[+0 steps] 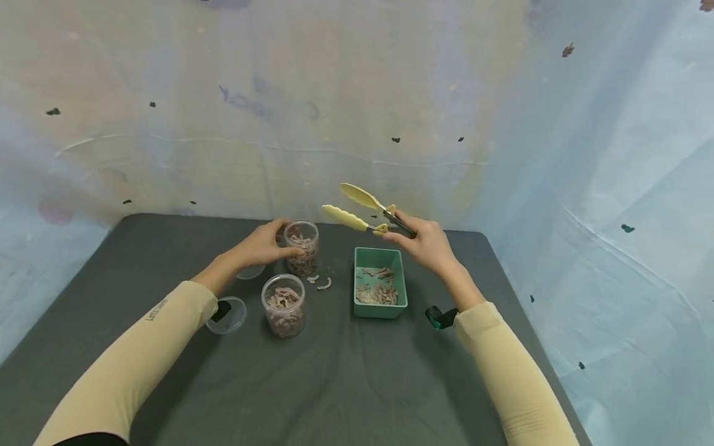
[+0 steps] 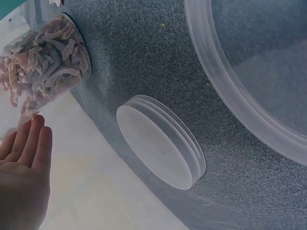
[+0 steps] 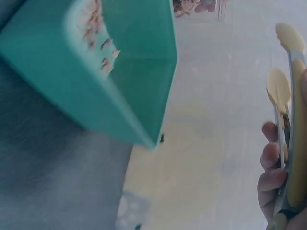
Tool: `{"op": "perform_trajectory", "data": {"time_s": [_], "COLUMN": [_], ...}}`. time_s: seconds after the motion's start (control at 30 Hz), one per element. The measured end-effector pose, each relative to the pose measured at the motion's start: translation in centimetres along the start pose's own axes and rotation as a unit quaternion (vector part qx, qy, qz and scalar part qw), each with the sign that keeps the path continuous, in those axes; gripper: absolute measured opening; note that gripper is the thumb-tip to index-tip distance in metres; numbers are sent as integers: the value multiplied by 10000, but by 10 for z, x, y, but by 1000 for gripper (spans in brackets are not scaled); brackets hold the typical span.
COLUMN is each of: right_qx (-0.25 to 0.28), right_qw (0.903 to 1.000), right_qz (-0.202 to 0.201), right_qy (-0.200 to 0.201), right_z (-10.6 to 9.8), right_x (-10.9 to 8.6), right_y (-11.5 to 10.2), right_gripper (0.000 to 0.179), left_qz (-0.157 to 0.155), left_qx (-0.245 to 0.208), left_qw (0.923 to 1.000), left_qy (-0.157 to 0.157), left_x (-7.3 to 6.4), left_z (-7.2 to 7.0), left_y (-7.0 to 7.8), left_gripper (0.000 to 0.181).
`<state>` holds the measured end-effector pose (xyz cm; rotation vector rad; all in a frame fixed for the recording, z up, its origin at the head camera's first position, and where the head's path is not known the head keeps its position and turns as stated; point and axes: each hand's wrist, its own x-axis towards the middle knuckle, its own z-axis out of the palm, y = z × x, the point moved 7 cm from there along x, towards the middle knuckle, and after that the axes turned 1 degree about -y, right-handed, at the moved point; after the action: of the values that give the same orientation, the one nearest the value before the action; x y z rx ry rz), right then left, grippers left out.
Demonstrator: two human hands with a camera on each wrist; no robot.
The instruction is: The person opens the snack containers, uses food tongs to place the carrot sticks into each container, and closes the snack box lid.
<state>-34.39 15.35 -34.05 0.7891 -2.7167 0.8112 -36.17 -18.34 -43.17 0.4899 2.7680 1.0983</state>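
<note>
My left hand [image 1: 261, 245] holds the far clear jar [image 1: 303, 260], thumb at its near side and fingers behind. Pale brownish, curled strips that look like dried food fill much of this jar, as the left wrist view shows too. In my right hand [image 1: 428, 246] is a pair of tongs [image 1: 362, 197] with yellow scalloped heads. Their heads stand apart with nothing between them, raised above the far end of a green bin [image 1: 380, 311]. More strips [image 1: 385, 293] lie on the bin's floor. A second clear jar [image 1: 286, 321], also filled with strips, stands nearer.
Two clear round lids lie left of the jars, the nearer lid [image 1: 230, 317] and the farther lid [image 1: 250, 272]. A few loose strips [image 1: 325, 284] lie on the grey cloth-covered table [image 1: 334, 384] between jars and bin. A pale sheet [image 1: 346, 80] hangs behind the table.
</note>
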Motion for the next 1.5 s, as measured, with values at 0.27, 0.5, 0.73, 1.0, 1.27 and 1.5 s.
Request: {"op": "perform_trajectory", "data": {"time_s": [0.27,0.5,0.73,1.0,1.27,1.5], "right_qx": [101,81,-411,-844,-815,-904], "right_qw": [9922,9786,9675,9650,9725,9720], "right_qz": [1024,1838,2474,2444,2123,1981], "right_qy": [707,920,326,-431,-497,-882], "right_z": [-6,-4,2,8,10,16], "right_x": [-35,-68,-97,-112,-116,-125], "right_y": [49,101,141,160,162,161], "right_gripper": [82,79,92,99,95,93], "left_qz": [44,64,233,241,145,232], "left_qx": [-48,95,329,598,705,1039], "left_qw": [10000,9998,9986,9973,9970,9943], "left_qy": [23,143,330,347,301,95], "left_x": [-2,-12,-35,-84,-129,-158], "left_z": [-4,-12,-25,-30,-20,-10], "left_y": [-6,-8,-14,-27,-41,-45], "left_gripper": [98,103,94,89,85,82]}}
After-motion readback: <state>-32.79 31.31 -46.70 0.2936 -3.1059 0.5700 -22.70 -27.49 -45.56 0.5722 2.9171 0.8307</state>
